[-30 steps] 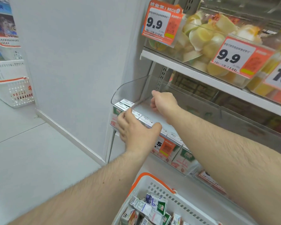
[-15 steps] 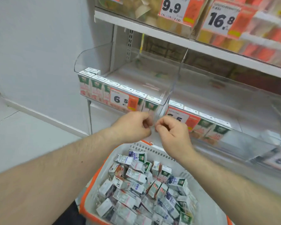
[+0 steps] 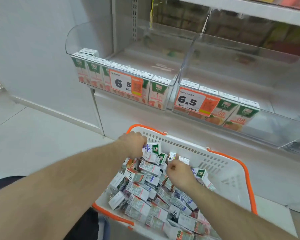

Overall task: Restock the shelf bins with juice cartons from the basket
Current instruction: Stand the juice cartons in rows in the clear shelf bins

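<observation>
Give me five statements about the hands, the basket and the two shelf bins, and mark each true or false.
1. Both hands are down in the basket among the cartons. True.
2. The left hand grips a carton with purple print. True.
3. The left bin is full from front to back. False: it has a front row of cartons and only one more behind at the left end; the space behind is bare.
4. Both price tags show 6.5. True: the left tag and the right tag match.
5. The basket has a blue rim. False: the rim is orange.
</observation>
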